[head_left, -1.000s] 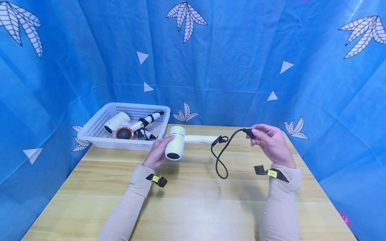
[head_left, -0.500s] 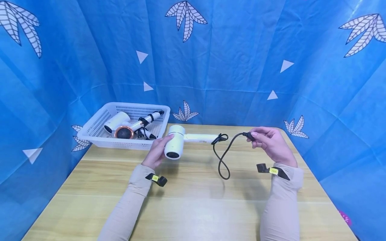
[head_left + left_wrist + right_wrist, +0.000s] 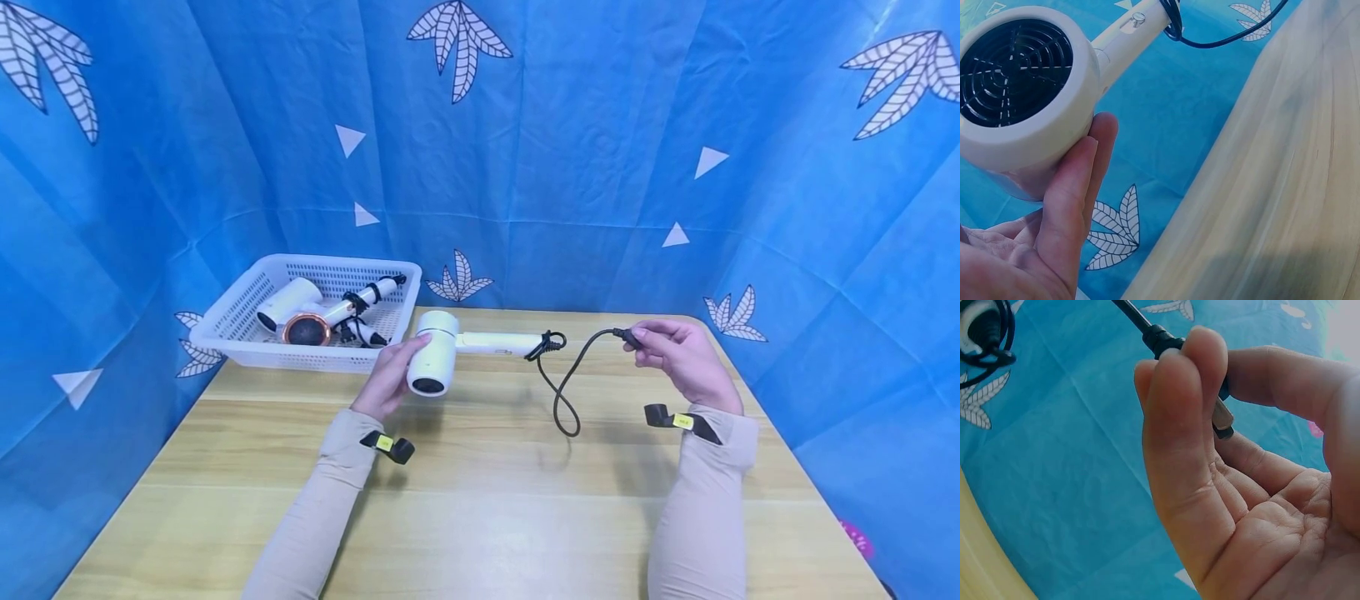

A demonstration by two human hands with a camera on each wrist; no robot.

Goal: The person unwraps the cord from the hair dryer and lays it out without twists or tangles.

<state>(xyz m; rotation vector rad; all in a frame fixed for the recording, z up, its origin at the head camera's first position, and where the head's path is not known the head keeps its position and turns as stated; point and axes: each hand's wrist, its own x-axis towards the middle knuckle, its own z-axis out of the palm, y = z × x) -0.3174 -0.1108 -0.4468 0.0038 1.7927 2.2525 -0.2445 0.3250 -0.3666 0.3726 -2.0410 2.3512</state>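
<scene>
A white hair dryer (image 3: 435, 362) is held by its barrel in my left hand (image 3: 386, 379), above the table, its handle (image 3: 495, 343) pointing right. In the left wrist view, the dark round grille (image 3: 1013, 72) faces the camera, and thumb and fingers are around the barrel. From the handle's end, where some turns of cord are bunched, a black cord (image 3: 564, 387) hangs in a loose loop and runs rightward. My right hand (image 3: 686, 362) pinches the black plug (image 3: 627, 337) at the cord's end. A metal prong (image 3: 1223, 415) shows between the fingers in the right wrist view.
At the back left stands a white perforated basket (image 3: 300, 360). Inside lie a white hair dryer (image 3: 291, 302) and another with a copper-coloured ring (image 3: 307, 330), plus black cords. A blue patterned curtain (image 3: 585, 158) surrounds the wooden table (image 3: 480, 517).
My right hand has shifted slightly right and down with the plug, drawing the cord's loop to the right. The left hand and the hair dryer have hardly moved.
</scene>
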